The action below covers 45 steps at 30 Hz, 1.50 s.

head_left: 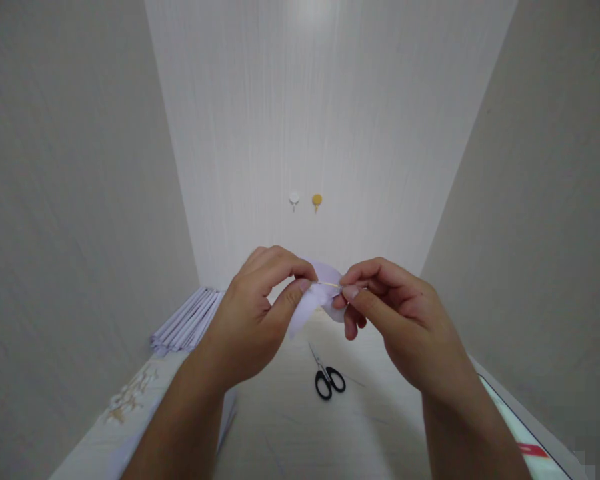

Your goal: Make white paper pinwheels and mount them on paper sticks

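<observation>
Fabric piece [314, 301] — pinched by both hands.

Scissors [329, 377] on table [300, 427] (below hands [250, 313]).

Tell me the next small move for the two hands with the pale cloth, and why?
Probably the right hand should draw the needle sideways, out of the pale cloth. The left hand pinches the cloth, and the needle spans both grips.

Both hands [330, 313] w/ pale fabric [314, 303], maybe needle [329, 285]
</observation>
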Each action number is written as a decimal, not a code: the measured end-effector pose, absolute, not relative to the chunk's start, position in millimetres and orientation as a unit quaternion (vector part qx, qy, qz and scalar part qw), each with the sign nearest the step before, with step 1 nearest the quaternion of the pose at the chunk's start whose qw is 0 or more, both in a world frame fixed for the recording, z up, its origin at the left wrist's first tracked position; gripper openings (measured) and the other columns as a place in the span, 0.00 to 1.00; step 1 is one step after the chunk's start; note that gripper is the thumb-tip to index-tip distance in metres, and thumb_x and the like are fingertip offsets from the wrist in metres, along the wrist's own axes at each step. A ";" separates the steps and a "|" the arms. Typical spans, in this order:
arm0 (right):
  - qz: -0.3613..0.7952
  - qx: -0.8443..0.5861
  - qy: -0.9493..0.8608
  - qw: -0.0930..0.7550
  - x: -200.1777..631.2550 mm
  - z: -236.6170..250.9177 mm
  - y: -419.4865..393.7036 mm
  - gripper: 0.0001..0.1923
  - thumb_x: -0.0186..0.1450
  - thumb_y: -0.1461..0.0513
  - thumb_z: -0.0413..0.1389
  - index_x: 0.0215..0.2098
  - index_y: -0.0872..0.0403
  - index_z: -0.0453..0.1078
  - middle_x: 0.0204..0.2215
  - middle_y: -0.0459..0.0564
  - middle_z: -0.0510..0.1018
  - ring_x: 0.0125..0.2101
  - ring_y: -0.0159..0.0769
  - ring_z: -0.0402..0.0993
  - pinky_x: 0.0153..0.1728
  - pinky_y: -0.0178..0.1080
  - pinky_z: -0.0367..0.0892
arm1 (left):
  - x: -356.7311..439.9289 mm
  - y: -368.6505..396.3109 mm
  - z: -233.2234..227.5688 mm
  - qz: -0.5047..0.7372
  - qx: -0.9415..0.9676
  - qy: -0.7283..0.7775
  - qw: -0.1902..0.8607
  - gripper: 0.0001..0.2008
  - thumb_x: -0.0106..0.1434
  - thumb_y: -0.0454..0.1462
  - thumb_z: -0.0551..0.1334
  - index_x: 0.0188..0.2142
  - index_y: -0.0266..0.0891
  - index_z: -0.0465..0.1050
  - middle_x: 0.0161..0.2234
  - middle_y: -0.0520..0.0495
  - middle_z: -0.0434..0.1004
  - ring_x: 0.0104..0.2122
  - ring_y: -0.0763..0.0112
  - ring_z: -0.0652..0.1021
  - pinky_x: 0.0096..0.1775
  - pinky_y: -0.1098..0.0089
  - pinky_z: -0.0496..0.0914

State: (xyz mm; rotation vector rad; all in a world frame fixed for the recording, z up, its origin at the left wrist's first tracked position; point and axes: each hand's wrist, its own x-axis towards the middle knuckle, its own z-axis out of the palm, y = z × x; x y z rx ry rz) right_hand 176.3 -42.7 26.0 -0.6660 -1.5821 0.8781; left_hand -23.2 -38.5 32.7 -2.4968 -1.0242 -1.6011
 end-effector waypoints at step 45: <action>0.412 -0.253 -0.709 0.514 185.8 26.0 -43.6 0.03 0.71 0.61 0.60 0.39 0.52 0.74 0.29 0.46 0.80 0.25 0.31 0.73 0.28 0.35 0.69 | -23.3 -46.3 37.4 -0.478 -0.821 -0.304 -0.070 0.07 0.72 0.34 0.60 0.37 0.43 0.76 0.37 0.50 0.78 0.42 0.66 0.75 0.47 0.64 0.68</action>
